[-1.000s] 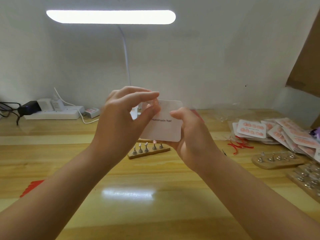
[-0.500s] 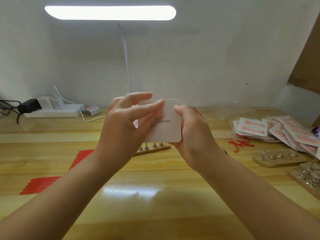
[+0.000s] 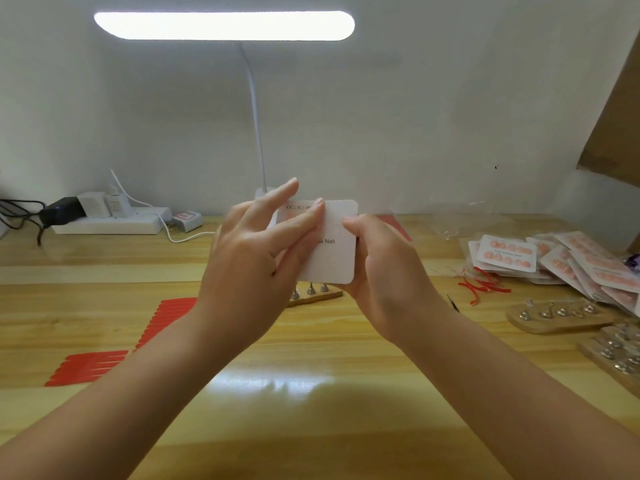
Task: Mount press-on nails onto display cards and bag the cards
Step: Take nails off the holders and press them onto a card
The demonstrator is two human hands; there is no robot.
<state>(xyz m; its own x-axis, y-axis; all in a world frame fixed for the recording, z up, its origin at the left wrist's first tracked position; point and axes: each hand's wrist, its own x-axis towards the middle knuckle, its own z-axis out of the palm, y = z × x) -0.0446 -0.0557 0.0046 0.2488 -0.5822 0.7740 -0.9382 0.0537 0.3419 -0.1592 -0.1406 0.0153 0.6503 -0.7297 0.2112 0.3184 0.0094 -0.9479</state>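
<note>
Two hands up above the tabletop (image 3: 311, 393), and between them a white card (image 3: 334, 258)! The right hand (image 3: 384, 268) grasps the card by its right edge, thumb curled over the front. The left hand (image 3: 256, 258) lies across the card's left half, fingers (image 3: 304, 220) straight and flat against its face, the index lifted clear. Only part of the print shows, ending in "Nail". Just below the card, a wooden strip of metal studs (image 3: 313, 294) peeks out on the tabletop. Left of the left forearm lie red strips (image 3: 90, 367). Well off to the right of the right hand sits a heap of bagged cards (image 3: 554, 261) with pink nails, more stud strips (image 3: 557, 315) nearer, and red scraps (image 3: 481, 284) between. Lamp (image 3: 225, 26) glowing overhead.
</note>
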